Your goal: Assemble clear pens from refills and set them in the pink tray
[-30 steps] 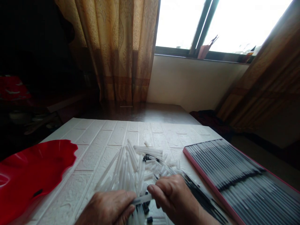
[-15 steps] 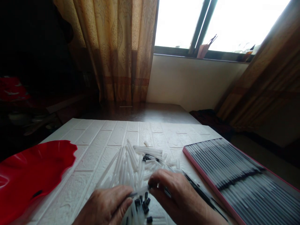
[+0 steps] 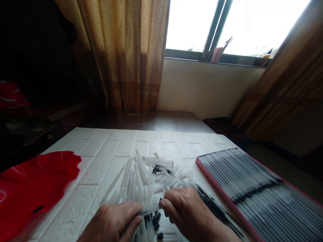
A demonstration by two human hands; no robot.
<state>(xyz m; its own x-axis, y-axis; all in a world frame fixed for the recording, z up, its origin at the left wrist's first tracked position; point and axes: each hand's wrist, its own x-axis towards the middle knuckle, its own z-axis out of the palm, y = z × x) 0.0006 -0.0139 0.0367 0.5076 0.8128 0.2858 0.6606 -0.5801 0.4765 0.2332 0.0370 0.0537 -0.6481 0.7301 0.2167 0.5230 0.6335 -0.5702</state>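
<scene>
Our left hand (image 3: 114,222) and right hand (image 3: 188,211) pinched opposite ends of one translucent tube (image 3: 150,211), fingers closed tight on it, low over the white brick-patterned mat (image 3: 106,158). Just beyond lay the pile of tubes (image 3: 143,176), with small black caps (image 3: 153,220) beneath the held tube. A red dish (image 3: 32,188) sat left, a pink-edged tray (image 3: 252,188) of filled rows right.

L hand (image 3: 114,222), R hand (image 3: 188,213), both hands pinched, fingertips nearly meeting

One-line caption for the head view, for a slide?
Left hand and right hand grip one translucent tube over a tube pile, beside a red tray.
</scene>
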